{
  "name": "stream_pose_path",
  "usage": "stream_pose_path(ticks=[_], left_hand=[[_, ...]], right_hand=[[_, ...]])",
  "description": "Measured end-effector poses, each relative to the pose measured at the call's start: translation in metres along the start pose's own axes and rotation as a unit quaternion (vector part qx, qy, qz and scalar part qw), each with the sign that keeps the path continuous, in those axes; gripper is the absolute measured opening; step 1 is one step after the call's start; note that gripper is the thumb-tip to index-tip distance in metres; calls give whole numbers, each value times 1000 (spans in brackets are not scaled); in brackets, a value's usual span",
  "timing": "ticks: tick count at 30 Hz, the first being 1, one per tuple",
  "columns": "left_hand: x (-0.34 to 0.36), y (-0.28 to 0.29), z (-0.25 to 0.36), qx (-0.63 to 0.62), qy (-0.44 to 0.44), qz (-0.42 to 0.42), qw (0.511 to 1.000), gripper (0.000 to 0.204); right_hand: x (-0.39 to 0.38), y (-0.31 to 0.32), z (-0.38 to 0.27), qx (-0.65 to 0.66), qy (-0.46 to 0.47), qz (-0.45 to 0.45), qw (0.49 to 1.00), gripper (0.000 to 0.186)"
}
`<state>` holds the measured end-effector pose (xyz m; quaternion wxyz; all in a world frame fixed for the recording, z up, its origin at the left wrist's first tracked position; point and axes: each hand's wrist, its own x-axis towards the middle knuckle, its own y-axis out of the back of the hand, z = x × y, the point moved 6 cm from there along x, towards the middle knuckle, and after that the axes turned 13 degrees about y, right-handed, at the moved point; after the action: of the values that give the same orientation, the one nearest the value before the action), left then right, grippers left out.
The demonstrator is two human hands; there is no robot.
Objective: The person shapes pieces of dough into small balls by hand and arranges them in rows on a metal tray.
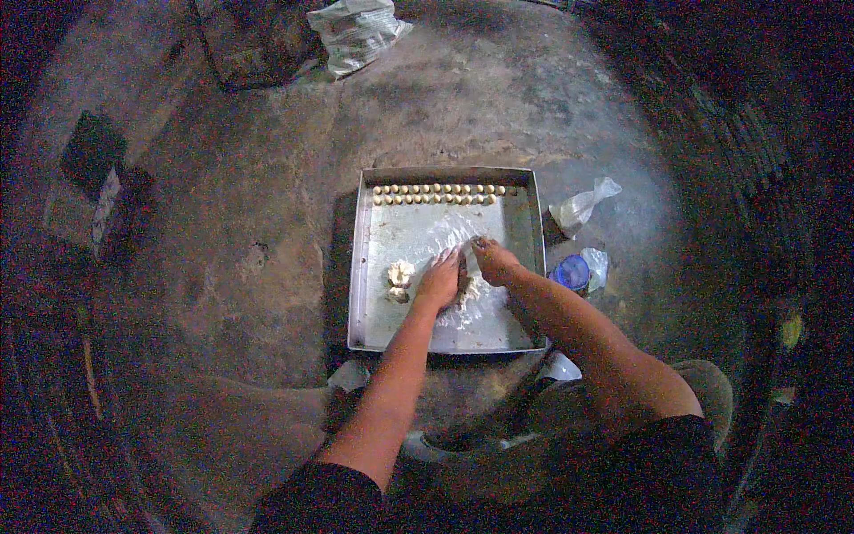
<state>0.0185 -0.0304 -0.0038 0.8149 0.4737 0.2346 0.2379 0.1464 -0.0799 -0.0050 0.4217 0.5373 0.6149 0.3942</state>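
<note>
A square metal tray [358, 258] with raised sides lies on the floor in front of me. Two rows of small pale dough balls [436, 189] line its far side. My left hand [441, 279] rests in the middle of the tray, fingers stretched forward over a whitish floury smear [452, 233]. Close on its right, my right hand [494, 261] has its fingers curled in; whatever they hold is hidden. Crumbly pale dough [473, 290] shows between and below the hands. A torn lump of dough [400, 273] sits left of my left hand, with a smaller piece beside it.
Right of the tray stand a blue round container [570, 272] and a knotted clear plastic bag [583, 206], with another plastic bag [596, 267] by the container. A whitish sack [358, 36] lies at the far end of the floor. Dark boxy objects [93, 153] stand at the left.
</note>
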Motion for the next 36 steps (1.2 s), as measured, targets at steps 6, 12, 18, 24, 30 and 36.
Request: stream_pose_path(ticks=[6,12,18,24,30,36], left_hand=[[-28,-5,1,66,46,-196,977,37],[-49,26,-6,-242,35,101,964,33],[-58,3,-22,-55,133,117,983,42],[-50,2,-7,-116,169,57,977,32],[-41,13,-19,-295,151,72,941,30],[-45,8,-26,-138,67,116,981,32]], right_hand=[[-15,-29,-16,112,-33,33,993,44],[-51,-24,-70,185,-47,15,981,45],[-59,-5,-69,162,-106,113,975,37],[-67,-21,-43,134,-176,46,974,35],[-56,-14,-56,235,-111,129,957,31],[-42,-4,-56,179,-171,170,954,29]])
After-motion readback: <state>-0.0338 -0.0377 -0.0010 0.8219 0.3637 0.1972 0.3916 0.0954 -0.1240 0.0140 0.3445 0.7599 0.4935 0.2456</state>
